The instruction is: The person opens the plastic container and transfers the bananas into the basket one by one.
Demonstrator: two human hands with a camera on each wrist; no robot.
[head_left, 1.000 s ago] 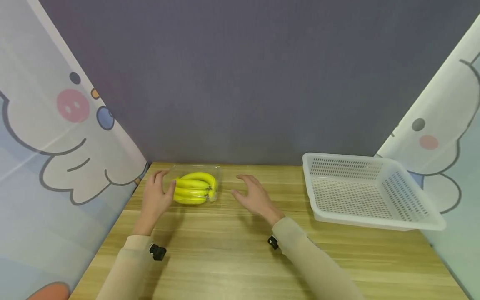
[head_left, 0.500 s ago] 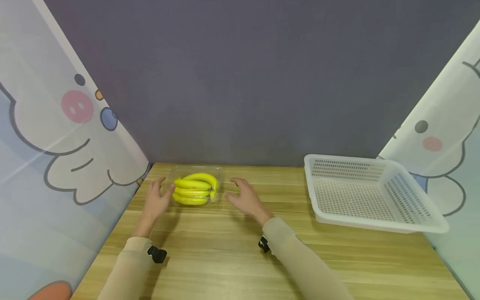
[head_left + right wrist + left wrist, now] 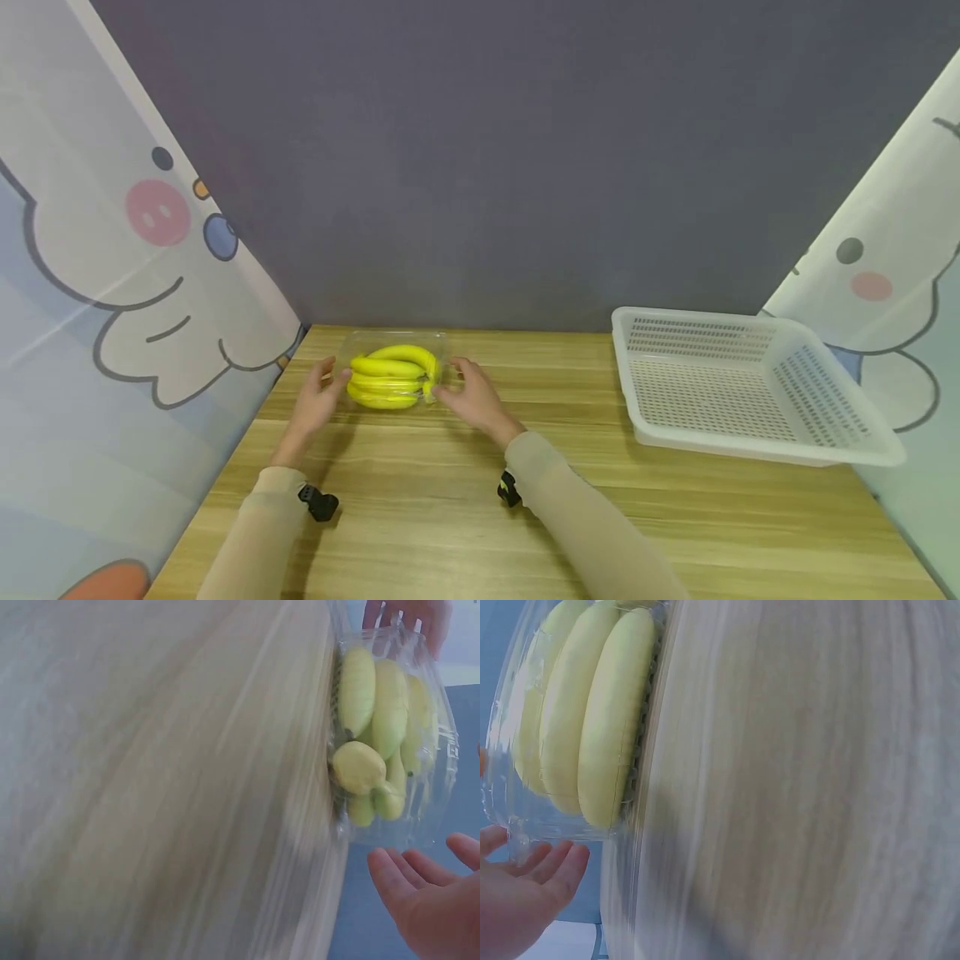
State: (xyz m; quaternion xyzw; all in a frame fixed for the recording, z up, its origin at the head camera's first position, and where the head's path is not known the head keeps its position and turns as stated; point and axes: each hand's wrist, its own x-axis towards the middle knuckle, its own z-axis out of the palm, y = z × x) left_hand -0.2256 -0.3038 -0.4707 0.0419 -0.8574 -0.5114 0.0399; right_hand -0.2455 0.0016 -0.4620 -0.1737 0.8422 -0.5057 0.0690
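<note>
A clear plastic box [image 3: 360, 342] of yellow bananas [image 3: 386, 371] lies at the back left of the table. My left hand [image 3: 317, 402] is at its left end, fingers extended along the end wall in the left wrist view, with the fingertips [image 3: 571, 862] right at the plastic. At the opposite end is my right hand [image 3: 477, 402], thumb and fingers spread. In the right wrist view the fingers [image 3: 394, 877] of that hand lie just short of the box wall. Through the lid the bananas [image 3: 390, 705] show side by side.
A white perforated plastic basket [image 3: 705, 400] stands on the right side of the wooden table [image 3: 435, 517]. A dark grey panel [image 3: 480, 167] rises along the table's back edge. Cartoon-printed cloths [image 3: 75, 250] hang at both sides.
My right hand has moved left to the right end of the box, closing the space between them. The left hand stays at the left end; the box keeps its place.
</note>
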